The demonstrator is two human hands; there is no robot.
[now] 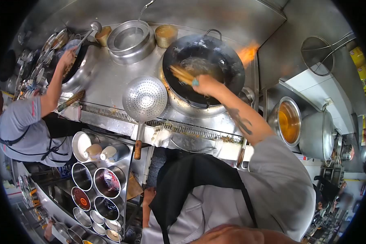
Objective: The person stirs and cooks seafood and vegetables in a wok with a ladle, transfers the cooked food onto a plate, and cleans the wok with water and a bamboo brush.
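My right hand (208, 86) is closed around a bamboo wok brush (182, 75), its bristles down inside the large black wok (179, 57). A little cloudy liquid shows in the bottom of the wok. The wok sits over a burner, and an orange flame (248, 54) flares at its right rim. Low at my left side, my left hand (149, 196) is beside the steel side counter, its fingers mostly hidden. Left of the wok, a perforated skimmer (144, 98) with a wooden handle lies across the stove's front edge, next to a white cloth (161, 136).
At left, a co-worker (26, 126) holds a ladle (89, 34) over another wok. Behind the skimmer stands a steel pot (130, 42) beneath a running tap. Sauce containers (107, 181) fill the left counter; a bowl of orange liquid (288, 122) stands right.
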